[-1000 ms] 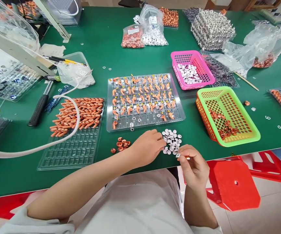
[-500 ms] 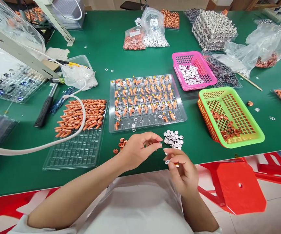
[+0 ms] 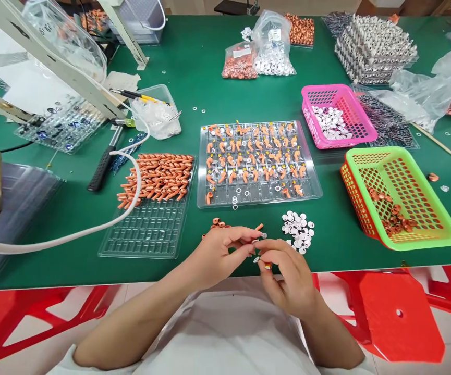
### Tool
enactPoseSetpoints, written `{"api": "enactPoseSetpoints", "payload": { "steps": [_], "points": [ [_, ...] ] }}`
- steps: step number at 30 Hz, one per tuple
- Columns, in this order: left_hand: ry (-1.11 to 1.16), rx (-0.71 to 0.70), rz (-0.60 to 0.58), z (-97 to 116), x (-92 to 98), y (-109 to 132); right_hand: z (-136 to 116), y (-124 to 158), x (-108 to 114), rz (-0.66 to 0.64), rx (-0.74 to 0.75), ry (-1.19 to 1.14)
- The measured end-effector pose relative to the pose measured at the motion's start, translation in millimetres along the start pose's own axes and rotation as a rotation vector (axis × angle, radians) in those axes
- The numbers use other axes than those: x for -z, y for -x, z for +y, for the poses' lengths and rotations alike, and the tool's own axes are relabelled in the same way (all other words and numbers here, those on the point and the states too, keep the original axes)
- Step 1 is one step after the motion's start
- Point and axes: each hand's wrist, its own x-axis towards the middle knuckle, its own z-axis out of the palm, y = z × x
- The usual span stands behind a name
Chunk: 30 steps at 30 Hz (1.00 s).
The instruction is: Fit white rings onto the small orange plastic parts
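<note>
My left hand is closed in a pinch, its fingertips on a small white disc that is partly hidden. My right hand meets it there, also pinched. A white ring and a small yellow-and-white piece show at its fingers. Just beyond the fingertips are an orange stick-like piece and a small grey disc; whether they are held or lying down, I cannot tell. White discs lie in a pile to the right. Copper-coloured cups are partly behind my left hand.
A clear tray of orange bent parts stands ahead. On the left are another tray with stacked orange parts, a hammer and a white cable. A pink basket and a green basket stand on the right.
The view has swung left, so the table's things appear farther right. My two hands have come together, fingertips meeting. The orange piece and grey disc now show beyond them.
</note>
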Motion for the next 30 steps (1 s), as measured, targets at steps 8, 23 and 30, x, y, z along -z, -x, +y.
{"api": "enactPoseSetpoints", "payload": {
  "steps": [8, 23, 30],
  "points": [
    [-0.160, -0.028, -0.229, 5.6, 16.7, 3.7, -1.8, -9.7, 3.8, -0.163, -0.116, -0.132],
    [0.003, -0.034, 0.160, -14.7, -2.6, 6.2, -13.5, -21.3, -7.8, 0.015, -0.581, -0.201],
    [-0.206, -0.232, 0.190, -17.0, -0.2, 5.7, -12.6, -24.7, -7.4, -0.017, -0.613, -0.206]
  ]
}}
